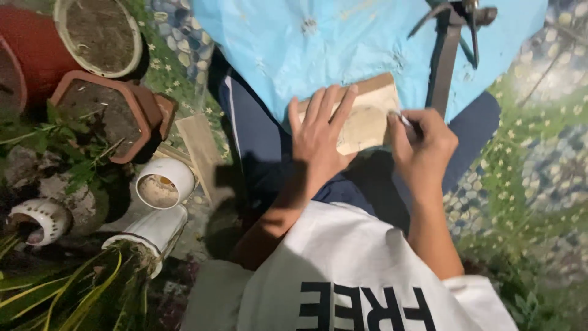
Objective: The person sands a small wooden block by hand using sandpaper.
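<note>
A flat brown piece of cardboard lies on a light blue sheet that is spread over my lap. My left hand presses flat on the cardboard's left part, fingers spread. My right hand is closed around a thin pen-like tool whose tip touches the cardboard's right edge. My dark blue trousers show under the sheet.
Soil-filled pots stand at the left: a round pale one, a brown hexagonal one. White pots lie tipped beside green plants. A dark metal tool stands on the sheet at upper right. Another cardboard strip lies on the ground.
</note>
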